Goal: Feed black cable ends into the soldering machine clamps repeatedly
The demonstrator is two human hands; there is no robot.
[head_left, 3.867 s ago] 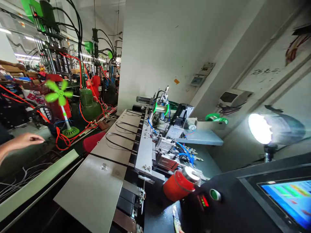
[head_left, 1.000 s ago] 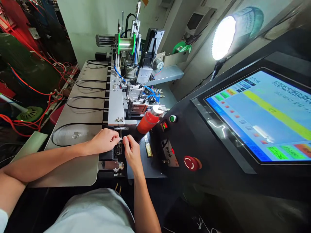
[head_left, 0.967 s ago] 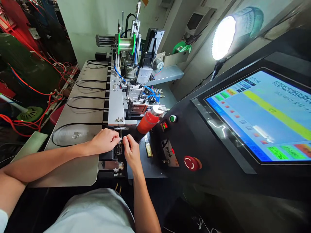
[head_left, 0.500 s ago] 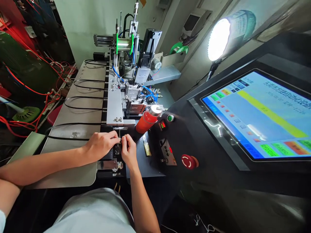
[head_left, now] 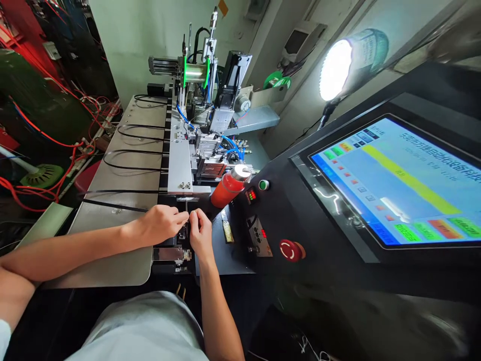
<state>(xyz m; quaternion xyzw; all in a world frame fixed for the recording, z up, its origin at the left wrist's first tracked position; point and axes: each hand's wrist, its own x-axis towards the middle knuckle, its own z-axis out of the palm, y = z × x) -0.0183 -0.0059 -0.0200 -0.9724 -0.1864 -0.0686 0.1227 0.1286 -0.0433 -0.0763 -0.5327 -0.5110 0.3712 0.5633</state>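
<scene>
My left hand [head_left: 165, 220] is closed in a pinch above the near end of the machine's track, on something too small to make out. Facing it, my right hand [head_left: 201, 230] has its fingers curled together, their tips almost touching the left fingertips; what they hold is hidden. Just beyond the fingertips lies a small metal part [head_left: 187, 200] of the machine. A black cable [head_left: 116, 204] on the metal plate [head_left: 131, 271] runs toward my left hand. Under my hands sits a metal block [head_left: 169, 254].
A red bottle [head_left: 226, 189] stands beyond my right hand. More looped black cables [head_left: 131, 164] lie on the plate. At the right are a touch screen [head_left: 394, 185], a red stop button [head_left: 291, 250] and a lit lamp [head_left: 335, 70]. A wire spool [head_left: 196, 73] sits at the back.
The near black cable on the plate has shifted, its loop at the left opened out into straighter lengths. My hands stay close together at the same spot; the view has moved slightly.
</scene>
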